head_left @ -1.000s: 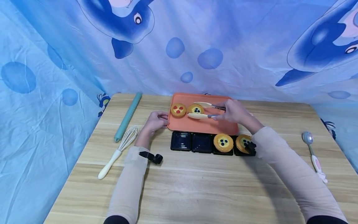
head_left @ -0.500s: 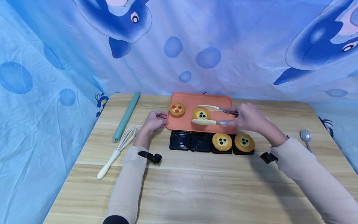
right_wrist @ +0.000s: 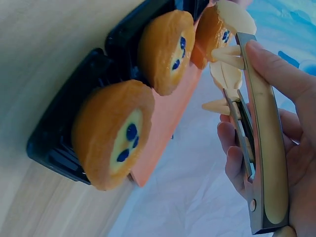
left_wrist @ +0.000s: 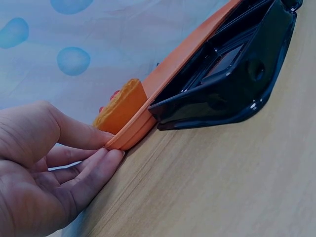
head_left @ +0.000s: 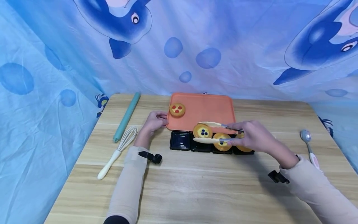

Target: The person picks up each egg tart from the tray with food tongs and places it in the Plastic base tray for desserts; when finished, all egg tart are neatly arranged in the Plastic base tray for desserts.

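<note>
Far left, the whisk [head_left: 117,152] and rolling pin [head_left: 126,118] are just lying there, no trouble. Next along, the left hand [head_left: 155,121] has the tray [head_left: 209,112] pinched at its left edge, thumb side on the rim, fingertips under it. Tug or lift that, and the red tart [head_left: 177,109] sitting right by the rim could probably slide.

Then the boxes: the first [head_left: 180,141] holds no tart, and the blueberry tart in the tongs is over the second [head_left: 201,147]. That held tart [head_left: 202,130] is the risky bit, honestly. If the squeeze eases or the tips sit off-centre, it could drop crooked or catch the tray's near rim. Lower arm of the tongs [right_wrist: 269,143] also passes across the third box's tart [head_left: 222,147] in the head view, so a low swing might bump it; can't tell if they're touching.

As for fingers: the right hand [head_left: 251,137] is wrapped round the tongs, thumb on one arm, fingers on the other. The held tart sits beyond its fingertips, off to their left, between the tongs' tips, so no skin on it. Fourth tart [right_wrist: 113,133] is partly behind that hand from above. Spoon [head_left: 305,135] is far right, well apart.
</note>
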A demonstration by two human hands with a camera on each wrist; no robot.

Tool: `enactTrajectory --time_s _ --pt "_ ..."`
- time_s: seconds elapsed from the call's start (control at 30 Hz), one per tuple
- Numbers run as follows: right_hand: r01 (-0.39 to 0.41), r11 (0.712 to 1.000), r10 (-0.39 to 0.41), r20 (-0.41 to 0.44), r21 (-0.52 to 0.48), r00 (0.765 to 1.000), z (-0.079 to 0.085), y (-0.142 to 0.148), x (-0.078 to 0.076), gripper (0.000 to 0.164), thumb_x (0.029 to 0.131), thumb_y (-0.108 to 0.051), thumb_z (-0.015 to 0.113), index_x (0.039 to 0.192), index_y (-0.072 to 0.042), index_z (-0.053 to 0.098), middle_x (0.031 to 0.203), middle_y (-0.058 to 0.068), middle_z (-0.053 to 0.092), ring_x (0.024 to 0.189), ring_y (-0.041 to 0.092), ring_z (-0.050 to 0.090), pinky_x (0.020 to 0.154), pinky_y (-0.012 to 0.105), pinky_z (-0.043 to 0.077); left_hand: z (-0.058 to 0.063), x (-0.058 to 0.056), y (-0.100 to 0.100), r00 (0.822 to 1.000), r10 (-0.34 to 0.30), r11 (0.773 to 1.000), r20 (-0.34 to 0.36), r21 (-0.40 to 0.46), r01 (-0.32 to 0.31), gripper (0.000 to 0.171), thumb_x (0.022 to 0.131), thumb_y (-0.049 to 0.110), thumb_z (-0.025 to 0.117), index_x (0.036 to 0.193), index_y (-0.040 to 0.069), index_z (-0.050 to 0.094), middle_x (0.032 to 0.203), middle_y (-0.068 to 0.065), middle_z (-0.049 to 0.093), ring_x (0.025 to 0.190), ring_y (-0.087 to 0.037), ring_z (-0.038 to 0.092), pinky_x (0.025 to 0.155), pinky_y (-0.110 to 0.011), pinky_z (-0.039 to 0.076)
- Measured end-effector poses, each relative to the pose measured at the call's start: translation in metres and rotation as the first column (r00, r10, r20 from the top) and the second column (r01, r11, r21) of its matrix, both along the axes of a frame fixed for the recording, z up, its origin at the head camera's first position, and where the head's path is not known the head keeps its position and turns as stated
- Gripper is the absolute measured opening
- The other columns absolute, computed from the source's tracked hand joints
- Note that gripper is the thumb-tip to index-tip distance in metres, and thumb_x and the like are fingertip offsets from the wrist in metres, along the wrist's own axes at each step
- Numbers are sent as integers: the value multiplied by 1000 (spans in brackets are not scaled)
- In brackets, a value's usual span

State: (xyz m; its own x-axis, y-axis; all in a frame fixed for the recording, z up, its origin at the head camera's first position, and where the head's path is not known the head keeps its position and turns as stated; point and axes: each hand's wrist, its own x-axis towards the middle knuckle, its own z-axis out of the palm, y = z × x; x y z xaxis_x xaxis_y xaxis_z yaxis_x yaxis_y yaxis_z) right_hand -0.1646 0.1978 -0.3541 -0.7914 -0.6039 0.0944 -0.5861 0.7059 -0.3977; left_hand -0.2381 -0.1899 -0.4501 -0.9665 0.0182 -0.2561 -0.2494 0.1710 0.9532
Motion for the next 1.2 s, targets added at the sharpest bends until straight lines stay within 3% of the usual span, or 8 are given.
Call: enactTrajectory --time_s 0.07,0.1,0.5,0.8,0.93,1.03,1.17,1.2 --pt "-12 1000 12 9 -1 1000 -2 0 1 58 79 -34 84 131 -14 66 114 8 72 42 2 22 45 25 30 0 0 -1 1000 2 1000 -4 -6 -2 45 84 -13 66 127 -6 58 113 -19 60 89 -24 64 70 -28 60" --pt "-16 1000 16 10 4 1000 -4 0 2 59 79 -34 85 131 -13 66 115 8 71 42 2 20 45 24 30 0 1 -1 1000 3 1000 -6 -8 -3 45 83 -13 66 127 -6 58 113 -19 60 89 -24 64 70 -29 60" --pt "-52 998 54 -48 29 997 -14 -3 4 57 78 -37 85 126 -11 70 109 8 73 49 4 30 47 25 32 1 0 -1 1000 2 1000 -3 -7 -2 46 83 -13 66 128 -6 58 115 -20 60 90 -24 65 71 -29 60" --pt "-11 999 11 -10 45 1000 -15 -5 4 81 69 -47 89 135 -8 63 117 14 70 50 7 34 58 30 41 -1 -1 -2 1000 5 1000 5 -3 -5 46 83 -14 66 128 -6 59 115 -20 60 89 -24 65 71 -29 60" --pt "20 1000 -20 10 15 1000 -12 -3 4 85 69 -49 88 138 -8 59 124 16 66 78 19 65 72 39 52 -1 -1 -1 1000 7 1000 7 -8 -7 46 83 -14 66 128 -6 58 115 -21 60 91 -25 65 72 -29 60" --pt "36 999 -36 21 7 999 -11 -2 3 85 70 -48 88 138 -8 59 126 16 65 106 31 65 77 44 53 0 0 -1 1000 6 1000 9 -8 -6 46 83 -14 66 128 -6 58 115 -20 60 91 -25 65 72 -29 60" --pt "45 999 -45 20 7 999 -5 -1 0 86 70 -48 88 139 -7 58 128 18 64 105 32 66 76 45 55 0 0 -1 1000 5 1000 6 -9 -5 46 83 -13 66 128 -6 58 114 -19 60 89 -23 65 71 -29 60" --pt "48 999 -48 25 7 999 -3 -1 -1 86 71 -50 87 140 -8 57 129 18 63 98 32 67 75 45 54 0 0 -1 1000 6 1000 5 -9 -6 46 83 -14 66 128 -6 58 114 -19 60 89 -23 65 71 -29 60"
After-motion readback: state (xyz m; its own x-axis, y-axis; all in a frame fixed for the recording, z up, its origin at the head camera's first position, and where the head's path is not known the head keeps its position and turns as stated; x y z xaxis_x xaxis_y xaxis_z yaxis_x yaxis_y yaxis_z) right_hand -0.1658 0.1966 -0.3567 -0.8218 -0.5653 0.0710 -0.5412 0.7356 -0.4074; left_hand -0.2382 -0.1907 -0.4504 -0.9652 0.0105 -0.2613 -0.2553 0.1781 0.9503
